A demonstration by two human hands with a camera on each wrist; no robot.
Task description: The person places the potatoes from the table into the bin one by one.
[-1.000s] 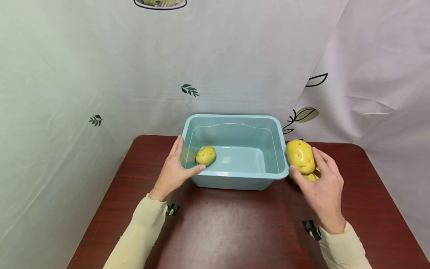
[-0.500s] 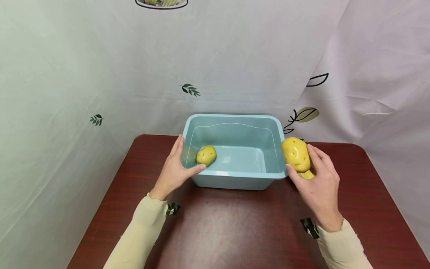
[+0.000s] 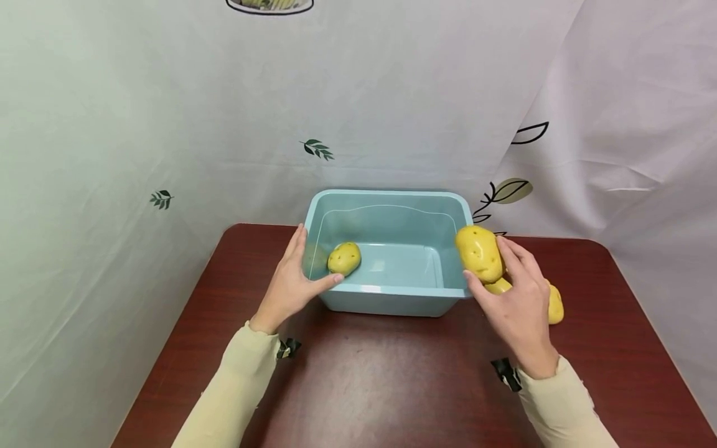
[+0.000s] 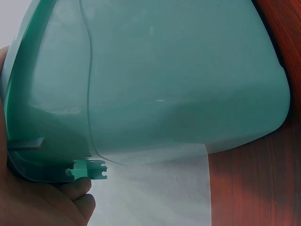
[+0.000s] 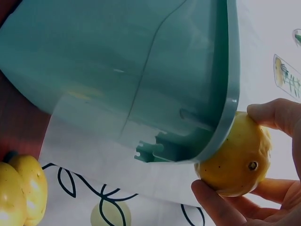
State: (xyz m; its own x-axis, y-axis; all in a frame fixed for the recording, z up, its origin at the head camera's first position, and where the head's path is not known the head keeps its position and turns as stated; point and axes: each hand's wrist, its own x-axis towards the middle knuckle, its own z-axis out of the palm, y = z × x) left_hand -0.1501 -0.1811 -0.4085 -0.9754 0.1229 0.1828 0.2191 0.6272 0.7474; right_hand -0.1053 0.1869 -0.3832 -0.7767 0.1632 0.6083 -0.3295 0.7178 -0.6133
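Note:
A light blue plastic bin [image 3: 386, 303] stands on the table, with one yellow potato [image 3: 344, 259] lying inside at its left end. My left hand [image 3: 287, 287] holds the bin's near left corner, thumb over the front rim and fingers along the left side; in the left wrist view its fingertips [image 4: 77, 189] reach under the rim. At the bin's right rim, my right hand [image 3: 516, 308] grips a second yellow potato [image 3: 479, 254] between thumb and fingers. That potato is raised to rim height and overlaps the rim in the right wrist view.
More yellow potatoes lie on the table right of the bin, one potato [image 3: 556, 303] partly behind the right hand and another [image 3: 498, 286] below the held one. A white printed cloth [image 3: 392, 93] hangs behind the dark red wooden table [image 3: 358, 386].
My right hand has lifted the potato and carried it left, up to the bin's right rim, uncovering a potato on the table. The left hand and bin have stayed in place.

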